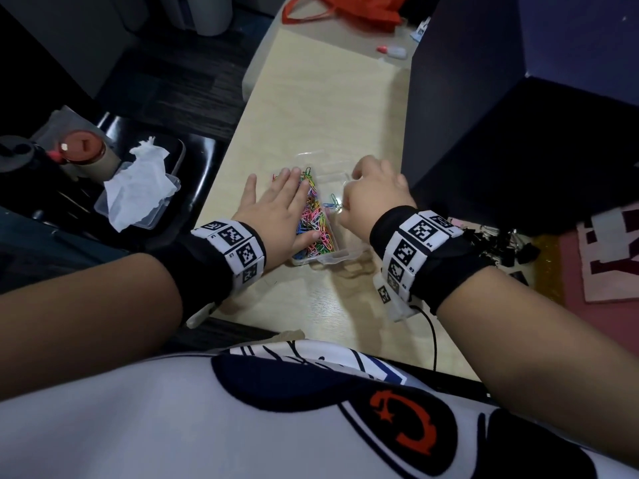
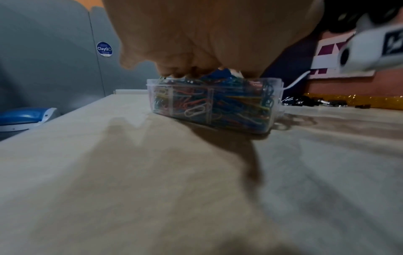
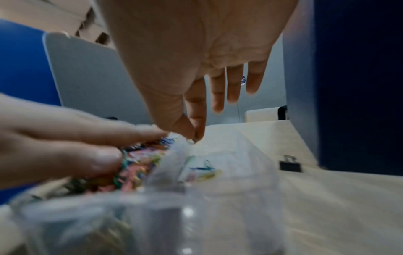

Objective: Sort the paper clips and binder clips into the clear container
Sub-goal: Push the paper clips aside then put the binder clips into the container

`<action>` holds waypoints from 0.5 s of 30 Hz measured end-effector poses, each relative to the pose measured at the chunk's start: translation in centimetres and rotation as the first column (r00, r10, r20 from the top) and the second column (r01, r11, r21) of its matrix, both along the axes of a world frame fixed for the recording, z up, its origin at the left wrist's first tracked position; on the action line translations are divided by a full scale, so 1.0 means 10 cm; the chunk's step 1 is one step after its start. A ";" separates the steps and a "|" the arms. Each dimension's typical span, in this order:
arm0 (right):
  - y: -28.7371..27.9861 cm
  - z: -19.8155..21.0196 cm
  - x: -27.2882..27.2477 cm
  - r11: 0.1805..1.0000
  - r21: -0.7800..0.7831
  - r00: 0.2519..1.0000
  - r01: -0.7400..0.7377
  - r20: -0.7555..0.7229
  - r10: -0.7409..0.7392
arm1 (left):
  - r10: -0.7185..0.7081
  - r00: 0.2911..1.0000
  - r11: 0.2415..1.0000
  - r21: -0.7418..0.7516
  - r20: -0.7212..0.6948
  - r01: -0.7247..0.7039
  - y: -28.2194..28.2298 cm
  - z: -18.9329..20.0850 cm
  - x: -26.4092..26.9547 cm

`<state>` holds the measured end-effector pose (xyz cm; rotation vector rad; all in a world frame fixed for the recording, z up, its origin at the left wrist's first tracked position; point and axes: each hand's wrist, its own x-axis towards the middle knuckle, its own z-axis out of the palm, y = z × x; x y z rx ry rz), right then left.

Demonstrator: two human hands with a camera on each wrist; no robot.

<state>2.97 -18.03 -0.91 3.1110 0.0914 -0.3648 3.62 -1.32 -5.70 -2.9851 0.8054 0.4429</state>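
A clear container (image 1: 349,255) stands mid-table, its left compartment heaped with coloured paper clips (image 1: 316,216). My left hand (image 1: 276,205) lies flat on that heap, fingers straight and pressing down. My right hand (image 1: 373,198) hovers over the right compartment, where a few paper clips (image 3: 205,170) lie. Its thumb and forefinger pinch a small paper clip (image 3: 194,140) above the divider, and the other fingers (image 3: 233,86) hang straight. Black binder clips (image 1: 498,243) are piled on the table right of my right wrist. One binder clip (image 3: 290,163) stands alone by the blue partition.
A dark blue partition (image 1: 518,133) walls off the table's right side. At the far end of the table are an orange bag (image 1: 352,8) and a small white bottle (image 1: 392,51). On a black seat to the left are a plastic box with tissue (image 1: 138,191) and a lidded cup (image 1: 81,148).
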 end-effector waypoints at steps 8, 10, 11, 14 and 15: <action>0.15 0.02 0.33 0.995 -0.075 0.946 -0.069 -0.322 0.041 | 0.005 0.999 0.999 0.035 -0.032 -0.003 0.00 -0.03 0.02; 0.18 -0.01 0.34 0.991 -0.098 0.929 -0.088 -0.366 0.046 | 0.006 0.999 0.999 0.042 -0.037 -0.004 -0.01 -0.03 0.02; 0.20 -0.03 0.33 0.991 -0.095 0.921 -0.090 -0.388 0.046 | 0.007 0.999 0.999 0.045 -0.041 -0.006 -0.01 -0.03 0.02; 0.24 -0.07 0.33 0.998 -0.046 0.922 -0.036 -0.387 0.015 | 0.014 0.999 0.999 0.039 -0.051 -0.012 -0.01 -0.04 0.02; 0.24 -0.07 0.34 0.999 -0.029 0.926 -0.042 -0.377 0.028 | 0.015 0.998 0.999 0.037 -0.055 -0.013 -0.01 -0.04 0.02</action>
